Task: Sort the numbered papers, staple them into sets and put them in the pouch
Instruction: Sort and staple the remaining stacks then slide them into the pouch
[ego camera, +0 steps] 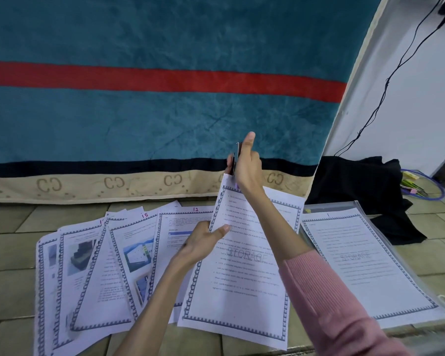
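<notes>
My left hand [203, 242] pinches the left edge of a set of printed papers [242, 273] with a blue patterned border, lifted at its top. My right hand [247, 165] grips a dark stapler [235, 158] at the set's top corner. To the left, several numbered sheets [100, 265] lie fanned out on the floor, with 15 and 12 written on two of them. On the right a sheet marked 1 [365, 265] lies on a clear plastic pouch [406, 255].
A teal blanket [165, 111] with a red stripe and beige hem hangs behind the papers. Black cloth [365, 191] and coloured cables [421, 188] lie at the right by a white wall. The floor is tiled.
</notes>
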A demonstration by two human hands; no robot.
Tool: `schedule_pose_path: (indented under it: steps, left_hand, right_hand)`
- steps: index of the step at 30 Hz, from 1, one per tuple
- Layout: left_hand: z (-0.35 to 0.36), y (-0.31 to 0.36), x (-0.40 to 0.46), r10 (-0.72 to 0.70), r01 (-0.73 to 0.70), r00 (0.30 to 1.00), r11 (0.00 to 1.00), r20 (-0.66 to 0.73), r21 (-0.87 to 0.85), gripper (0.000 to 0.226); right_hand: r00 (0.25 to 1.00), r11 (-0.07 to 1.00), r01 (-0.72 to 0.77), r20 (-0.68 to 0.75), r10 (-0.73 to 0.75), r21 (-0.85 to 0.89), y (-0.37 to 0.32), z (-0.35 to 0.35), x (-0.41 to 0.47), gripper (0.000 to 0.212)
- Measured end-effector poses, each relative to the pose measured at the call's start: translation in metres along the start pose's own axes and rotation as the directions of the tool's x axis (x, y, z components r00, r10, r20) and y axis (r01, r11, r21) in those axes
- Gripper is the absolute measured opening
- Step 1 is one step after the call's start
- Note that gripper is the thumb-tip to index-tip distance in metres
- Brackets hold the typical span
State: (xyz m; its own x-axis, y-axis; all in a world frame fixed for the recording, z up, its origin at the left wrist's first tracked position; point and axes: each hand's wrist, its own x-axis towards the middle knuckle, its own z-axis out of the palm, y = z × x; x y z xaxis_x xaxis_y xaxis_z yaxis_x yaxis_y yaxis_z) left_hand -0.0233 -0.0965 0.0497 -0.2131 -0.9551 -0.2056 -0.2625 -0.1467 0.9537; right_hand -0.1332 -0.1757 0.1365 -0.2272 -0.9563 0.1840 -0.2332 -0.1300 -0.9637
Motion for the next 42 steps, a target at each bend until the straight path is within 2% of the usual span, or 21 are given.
schedule_pose_path:
  steps: [4,15,18,20,22,25,27,28,29,30,31,32,34,37,39,40,42]
  left_hand:
    - [0.000,-0.002,-0.001,-0.023,0.023,1.000,1.000,-0.015,0.013,0.035]
    - [0.005,-0.004,-0.003,-0.046,0.046,0.999,0.997,-0.011,0.066,0.040]
    - [0.007,-0.006,-0.001,-0.054,0.055,0.998,0.995,-0.012,0.077,0.052]
    - [0.007,-0.006,0.000,-0.055,0.056,0.998,0.996,-0.016,0.068,0.053]
    - [0.008,-0.007,0.000,-0.055,0.056,0.998,0.997,-0.017,0.058,0.043]
    - [0.005,-0.009,-0.004,-0.064,0.064,0.998,0.998,0.017,-0.028,0.037]
    - [-0.003,-0.014,-0.004,-0.092,0.094,0.995,0.991,0.030,-0.095,0.034]
    - [-0.009,-0.019,-0.004,-0.110,0.112,0.994,0.986,0.022,-0.126,0.034]
    - [-0.016,-0.022,-0.005,-0.134,0.134,0.991,0.977,0.008,-0.164,0.035]
    - [-0.024,-0.028,-0.005,-0.167,0.161,0.986,0.965,-0.009,-0.208,0.037]
    - [-0.030,-0.032,-0.006,-0.200,0.189,0.980,0.948,-0.018,-0.256,0.038]
    - [-0.036,-0.037,-0.006,-0.218,0.205,0.976,0.936,-0.016,-0.286,0.038]
    - [-0.041,-0.042,-0.008,-0.243,0.226,0.970,0.924,-0.017,-0.307,0.036]
    - [-0.041,-0.047,-0.007,-0.279,0.257,0.960,0.907,-0.021,-0.333,0.028]
    - [-0.043,-0.051,-0.006,-0.299,0.275,0.954,0.900,-0.021,-0.340,0.030]
    - [-0.044,-0.054,-0.004,-0.303,0.280,0.953,0.897,-0.016,-0.342,0.033]
    - [-0.045,-0.055,-0.004,-0.296,0.274,0.955,0.906,-0.019,-0.322,0.032]
  right_hand:
    - [0.999,0.997,-0.047,0.025,0.045,0.069,-0.002,0.002,-0.001,0.084]
    - [0.999,0.999,0.009,-0.033,-0.007,0.032,0.005,0.009,-0.001,0.079]
    - [0.997,0.999,0.033,-0.070,-0.031,0.031,0.006,0.012,-0.001,0.078]
    - [0.998,0.998,0.039,-0.044,-0.037,0.044,0.010,0.012,0.003,0.080]
    - [0.999,0.998,0.017,0.050,-0.020,0.062,0.013,0.010,0.004,0.083]
    - [0.994,0.959,-0.080,0.090,0.057,0.271,0.010,0.004,0.007,0.080]
    - [0.989,0.898,-0.135,0.001,0.148,0.418,0.012,-0.006,0.009,0.076]
    - [0.980,0.906,-0.128,-0.087,0.178,0.404,0.020,-0.014,0.012,0.075]
    - [0.969,0.957,-0.108,-0.187,0.162,0.270,0.033,-0.024,0.014,0.075]
    - [0.963,0.993,-0.105,-0.245,0.113,0.046,0.051,-0.033,0.014,0.074]
    - [0.965,0.975,-0.130,-0.249,0.083,-0.178,0.071,-0.044,0.008,0.073]
    - [0.967,0.913,-0.176,-0.238,0.090,-0.368,0.093,-0.053,-0.001,0.070]
    - [0.962,0.752,-0.268,-0.211,0.174,-0.602,0.137,-0.068,-0.025,0.057]
    - [0.950,0.572,-0.300,-0.183,0.254,-0.763,0.178,-0.073,-0.057,0.048]
    - [0.974,0.485,-0.207,-0.130,0.188,-0.850,0.190,-0.071,-0.066,0.046]
    - [0.975,0.454,-0.170,-0.081,0.208,-0.875,0.190,-0.068,-0.069,0.048]
    - [0.986,0.422,-0.126,-0.068,0.151,-0.898,0.190,-0.066,-0.074,0.052]
